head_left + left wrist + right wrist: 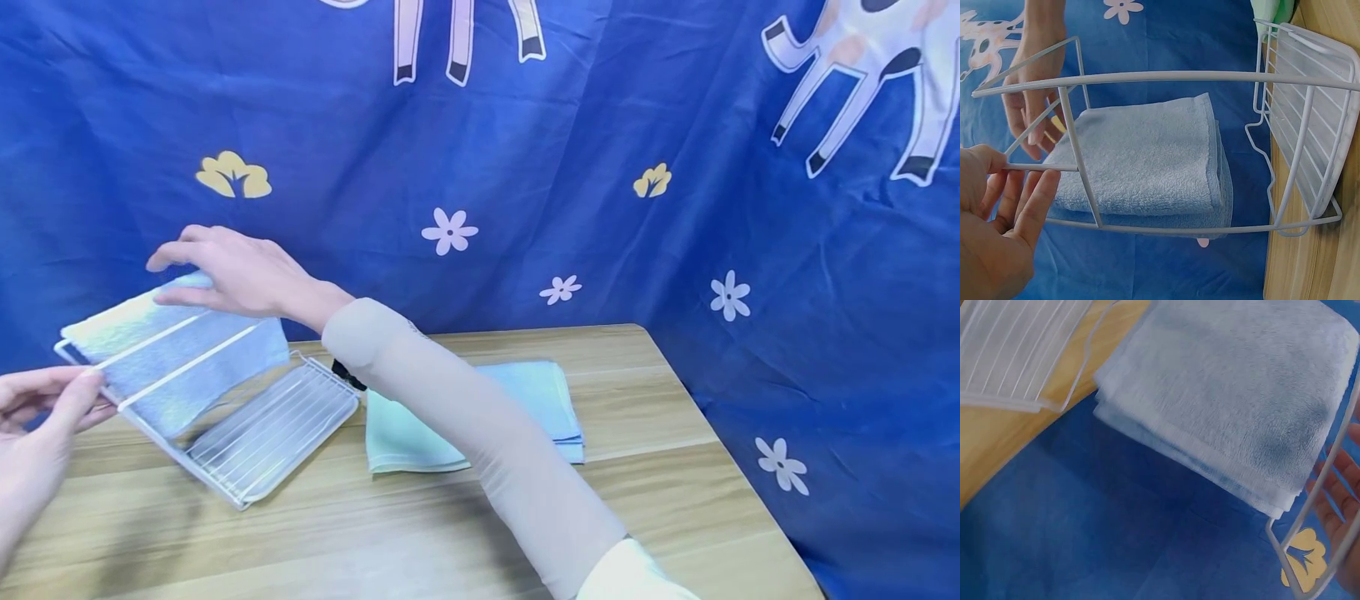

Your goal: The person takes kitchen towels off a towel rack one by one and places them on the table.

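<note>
My left hand (48,425) pinches a short end bar of a white wire rack (1172,77), thumb on one side and fingers on the other. The rack stands on the wooden table with a clear tray (277,429) over its base wires. A folded light blue towel (180,358) hangs at the rack's upper frame, with white bars crossing it in the head view. My right hand (243,271) is beside the towel's upper edge with loosely bent fingers. The left wrist view shows this right hand (1032,119) beyond the rack's bars, gripping nothing.
A folded mint green cloth (408,433) lies on the table (637,500), partly under my right forearm. Beside it is a folded light blue cloth (532,392). A blue curtain (337,167) with printed flowers and animals surrounds the table's back and right side.
</note>
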A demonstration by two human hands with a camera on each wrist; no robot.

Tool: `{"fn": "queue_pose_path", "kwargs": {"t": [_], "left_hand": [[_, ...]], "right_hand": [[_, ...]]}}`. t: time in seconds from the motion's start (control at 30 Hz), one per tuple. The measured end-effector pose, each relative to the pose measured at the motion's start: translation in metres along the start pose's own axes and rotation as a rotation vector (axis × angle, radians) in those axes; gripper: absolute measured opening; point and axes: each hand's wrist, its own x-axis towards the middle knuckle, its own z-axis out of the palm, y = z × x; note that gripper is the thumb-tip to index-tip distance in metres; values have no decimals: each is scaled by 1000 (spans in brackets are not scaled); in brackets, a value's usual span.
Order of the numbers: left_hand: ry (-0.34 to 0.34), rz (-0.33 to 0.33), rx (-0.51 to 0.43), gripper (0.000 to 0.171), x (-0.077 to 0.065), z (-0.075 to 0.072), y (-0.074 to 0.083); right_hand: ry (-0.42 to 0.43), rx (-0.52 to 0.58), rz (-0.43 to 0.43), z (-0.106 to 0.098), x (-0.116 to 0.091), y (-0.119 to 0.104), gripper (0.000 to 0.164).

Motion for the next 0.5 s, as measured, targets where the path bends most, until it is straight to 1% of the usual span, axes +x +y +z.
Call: {"fn": "queue_pose_path", "kwargs": {"t": [0.07,0.13,0.23,0.3,0.43,0.5], "left_hand": [[0,-1,-18,26,-1,-2,0],[-4,-3,-52,26,-1,-4,-1],[-11,6,-48,25,0,-8,-4],[-15,5,-58,24,1,-9,-5],[4,-4,-50,24,0,-3,1],[11,-11,-64,25,0,1,4]], "right_hand": [[-19,25,7,0,5,-3,48],[-42,8,-2,0,9,-5,49],[-71,-32,-13,2,13,-6,49],[-79,-35,-4,2,15,-6,49],[-85,5,20,3,16,-4,47],[-82,18,28,3,16,-2,45]]}}
